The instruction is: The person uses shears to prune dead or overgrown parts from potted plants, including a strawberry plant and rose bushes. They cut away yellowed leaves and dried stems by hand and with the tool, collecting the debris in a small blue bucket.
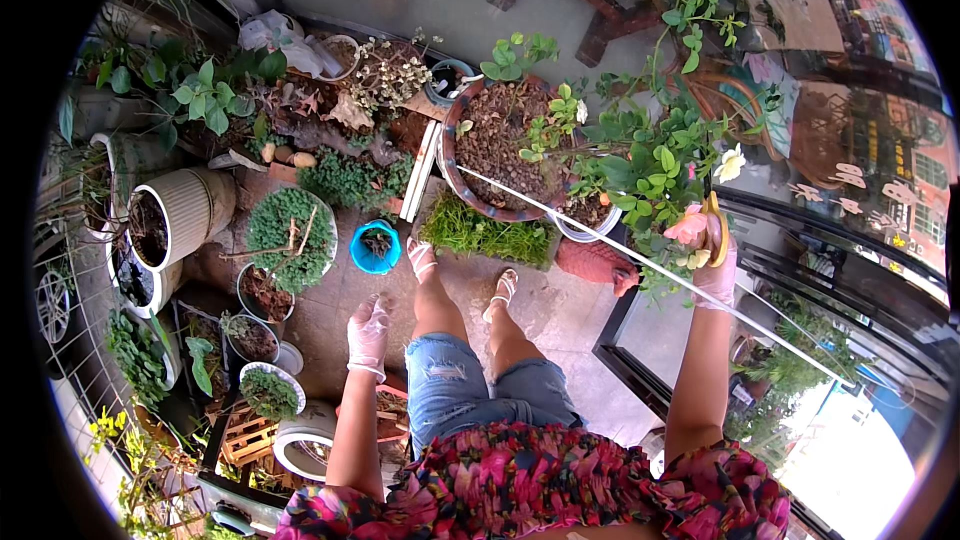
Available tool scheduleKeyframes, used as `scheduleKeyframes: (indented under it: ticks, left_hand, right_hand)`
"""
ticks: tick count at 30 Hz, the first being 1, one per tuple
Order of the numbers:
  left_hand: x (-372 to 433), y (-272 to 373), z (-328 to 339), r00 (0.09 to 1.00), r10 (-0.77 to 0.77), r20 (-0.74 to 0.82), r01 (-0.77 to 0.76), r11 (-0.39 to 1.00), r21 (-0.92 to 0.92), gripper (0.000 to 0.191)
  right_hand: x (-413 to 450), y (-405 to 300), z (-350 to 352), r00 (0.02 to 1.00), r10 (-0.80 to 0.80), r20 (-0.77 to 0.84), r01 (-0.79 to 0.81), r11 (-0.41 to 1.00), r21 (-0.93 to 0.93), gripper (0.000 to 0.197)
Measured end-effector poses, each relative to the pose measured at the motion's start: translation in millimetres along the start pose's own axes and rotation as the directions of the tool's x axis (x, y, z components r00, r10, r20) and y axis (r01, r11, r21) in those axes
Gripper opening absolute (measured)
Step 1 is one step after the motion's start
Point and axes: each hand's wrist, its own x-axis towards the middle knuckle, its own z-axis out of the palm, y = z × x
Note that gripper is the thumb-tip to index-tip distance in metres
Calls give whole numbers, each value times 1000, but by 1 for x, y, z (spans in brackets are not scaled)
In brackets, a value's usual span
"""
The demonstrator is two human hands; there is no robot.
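Observation:
My right hand (716, 270), in a thin clear glove, grips the yellow handles of scissors or pruning shears (718, 229) at the right side of a rose bush (652, 165); the blades are hidden among the leaves. Just left of the handles is a pink rose (685, 225), with a pale rose (730, 163) above them. My left hand (368, 334), gloved too, hangs over the paved floor with fingers curled; whether it holds something small I cannot tell. Beyond it, a blue pot (376, 247) has dark clippings or debris inside.
A large round planter (517, 214) with soil stands ahead, beside a grass patch (487, 229). A thin white rod (652, 264) crosses diagonally in front of my right arm. Several potted plants line the left, including a ribbed white pot (187, 217). Glass panes and a dark frame (637, 371) stand right.

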Motion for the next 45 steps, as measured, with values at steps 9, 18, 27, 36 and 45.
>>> scheduleKeyframes:
  ticks: [9, 18, 27, 36, 45]
  left_hand:
    - [-13, -4, -7, 998, -49, -44, 49, 999, 4, 25]
    - [-19, 19, -3, 999, 53, -3, -52, 983, 179, 26]
    - [-42, 91, 47, 962, 226, 155, -252, 950, 182, 25]
    - [-74, 85, 65, 959, 276, 70, -282, 889, 361, 27]
    - [-129, 123, 132, 928, 372, -16, -343, 873, 347, 29]
  right_hand:
    - [5, 14, -14, 1000, 10, 11, -9, 999, -35, 30]
    - [-12, -7, 16, 998, 44, 34, -42, 996, -79, 28]
    - [-33, -11, -2, 895, -64, 441, 21, 995, 101, 26]
    - [-56, 35, -72, 915, -3, 403, -61, 987, 147, 26]
    - [-46, 48, -71, 807, -72, 586, -96, 963, 251, 35]
